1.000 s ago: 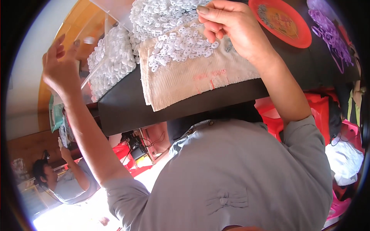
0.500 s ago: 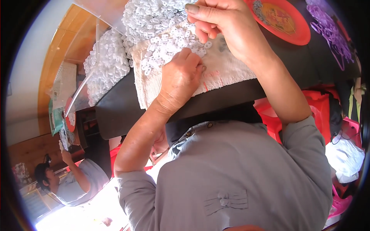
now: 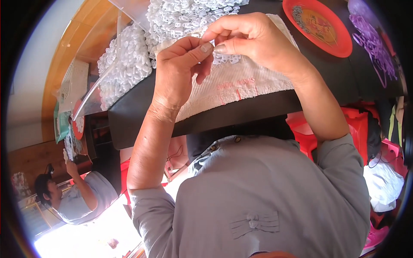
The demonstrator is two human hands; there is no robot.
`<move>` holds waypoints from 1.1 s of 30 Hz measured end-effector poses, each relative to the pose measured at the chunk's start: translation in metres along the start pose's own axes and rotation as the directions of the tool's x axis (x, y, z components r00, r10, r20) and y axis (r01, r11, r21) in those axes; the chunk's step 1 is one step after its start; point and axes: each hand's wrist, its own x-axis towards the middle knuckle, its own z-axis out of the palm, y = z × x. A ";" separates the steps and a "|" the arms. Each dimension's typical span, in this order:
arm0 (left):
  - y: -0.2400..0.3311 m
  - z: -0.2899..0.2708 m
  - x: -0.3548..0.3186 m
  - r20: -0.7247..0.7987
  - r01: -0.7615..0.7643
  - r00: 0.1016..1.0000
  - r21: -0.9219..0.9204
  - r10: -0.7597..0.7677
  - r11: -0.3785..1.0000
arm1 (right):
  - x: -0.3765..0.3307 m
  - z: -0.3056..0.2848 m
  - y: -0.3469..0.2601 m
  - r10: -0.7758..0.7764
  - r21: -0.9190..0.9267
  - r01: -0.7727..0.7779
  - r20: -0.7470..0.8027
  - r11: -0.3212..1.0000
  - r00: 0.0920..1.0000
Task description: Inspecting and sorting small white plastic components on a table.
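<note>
Fingertips of my left hand (image 3: 178, 64) and my right hand (image 3: 262, 43) meet over the towel, both pinched closed. Whatever they hold is hidden or too small to make out. Below them lies a cream towel (image 3: 258, 75) with red printing near its front edge. Small white plastic pieces with holes (image 3: 228, 59) show on the towel, partly covered by my hands. Behind, a big heap of the same white pieces (image 3: 180, 17) spreads over the dark table.
Another heap of white pieces (image 3: 124, 64) sits at left beside a clear plastic panel (image 3: 97, 86). At back right are a red plate (image 3: 342, 48) with small grey pieces and purple straps (image 3: 372, 47). A red stool (image 3: 359, 129) stands right. A person (image 3: 84, 193) appears far left.
My left hand has risen from the towel and turned to meet my right hand. My right hand has come slightly down, its fingertips now against the left ones.
</note>
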 end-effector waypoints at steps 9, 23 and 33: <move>0.002 0.001 0.002 0.102 0.095 0.992 -0.259 -0.070 0.961 | 0.003 0.002 0.011 -0.157 0.098 0.164 -0.076 0.982 0.985; -0.057 0.030 0.024 0.327 -0.471 0.819 0.852 0.471 0.228 | 0.004 -0.011 -0.006 0.077 0.280 0.007 -0.286 0.960 0.955; -0.021 0.018 0.016 -0.086 -0.043 0.994 0.212 0.062 0.976 | 0.009 -0.012 0.011 0.106 0.434 -0.010 -0.197 0.901 0.975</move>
